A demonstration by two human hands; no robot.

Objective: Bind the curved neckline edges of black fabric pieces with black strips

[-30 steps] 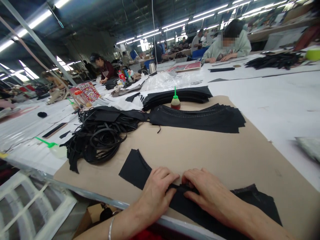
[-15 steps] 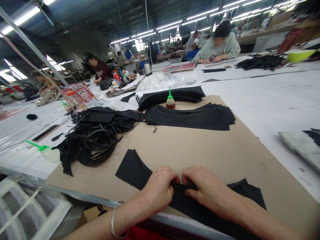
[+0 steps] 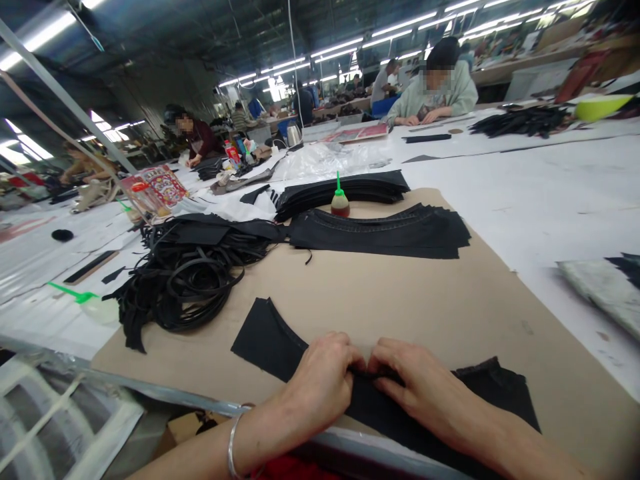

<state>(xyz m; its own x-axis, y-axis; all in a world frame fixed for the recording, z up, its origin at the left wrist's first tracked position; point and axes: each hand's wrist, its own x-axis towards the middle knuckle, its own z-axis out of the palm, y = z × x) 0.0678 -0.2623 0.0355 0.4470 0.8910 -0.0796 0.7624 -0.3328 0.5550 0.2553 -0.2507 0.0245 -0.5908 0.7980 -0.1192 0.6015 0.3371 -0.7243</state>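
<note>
A curved black fabric piece (image 3: 267, 340) lies along the near edge of the brown board, its inner curved edge folded over in a narrow strip. My left hand (image 3: 327, 373) pinches that curved edge near the middle of the piece. Close beside it, almost touching, my right hand (image 3: 410, 373) is closed on the same edge with thumb below and fingers above. The fingertips partly hide the fold. To the right of my right hand, the end of the edge stands up slightly from the piece.
Beyond my hands lie stacked curved black pieces (image 3: 380, 240) and a green-tipped bottle (image 3: 341, 203). A heap of black strips (image 3: 195, 280) sits at left, near another green-nozzled bottle (image 3: 97, 307). Brown board (image 3: 360, 293) covers the white table (image 3: 550, 193). A co-worker (image 3: 440, 87) sits across.
Both hands have shifted slightly to the right along the folded edge, still pinching it. The right end of the black piece has moved a little to the right.
</note>
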